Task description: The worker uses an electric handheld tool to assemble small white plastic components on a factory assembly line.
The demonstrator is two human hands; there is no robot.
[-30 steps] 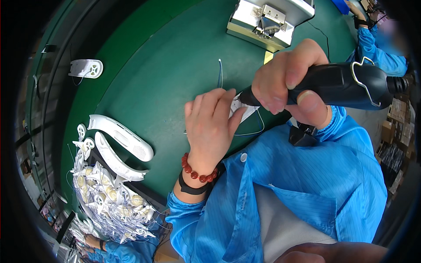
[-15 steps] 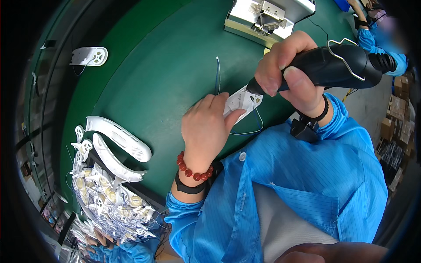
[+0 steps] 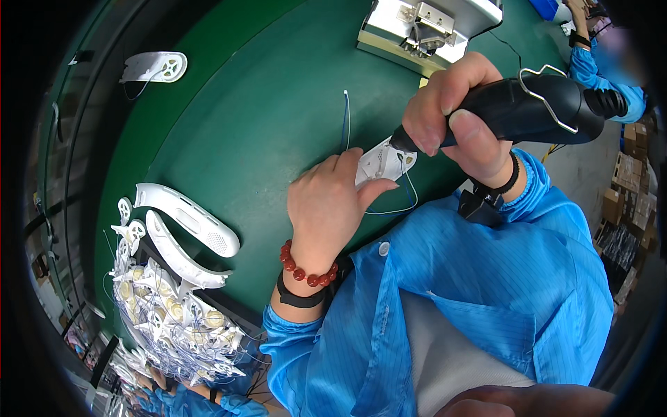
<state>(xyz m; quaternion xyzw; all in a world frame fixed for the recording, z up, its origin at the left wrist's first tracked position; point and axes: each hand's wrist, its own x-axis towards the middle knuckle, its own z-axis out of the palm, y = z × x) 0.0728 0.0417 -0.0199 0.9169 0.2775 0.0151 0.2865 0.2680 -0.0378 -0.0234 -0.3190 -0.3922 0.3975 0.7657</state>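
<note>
Workbench [image 3: 264,118], green-topped, carrying all parts of the assembly in hand. At its far edge stands a grey metal fixture [image 3: 424,28]; at the person's left lie two long curved white shells [image 3: 184,226] above a heap of small white wired parts [image 3: 167,316], apparently kept within reach of the left arm. A single white housing with a round opening [image 3: 153,66] rests well apart, near the far left rim. The black powered screwdriver [image 3: 528,108] is gripped by the right hand [image 3: 462,118], all fingers wrapped closed around its body, its tip angled down and leftward. That tip meets the small white plastic piece [image 3: 382,163], which lies on the bench just in front of the person's chest, between the two hands. The left hand [image 3: 330,205] pins this piece flat: thumb and forefinger are clamped on its near and left edges, presumably so that it cannot turn under the driver. The piece therefore projects rightward past the left fingertips, touching them, with the driver tip on its exposed upper face. Thin blue and white wires [image 3: 345,121] run from the piece away across the bench.
</note>
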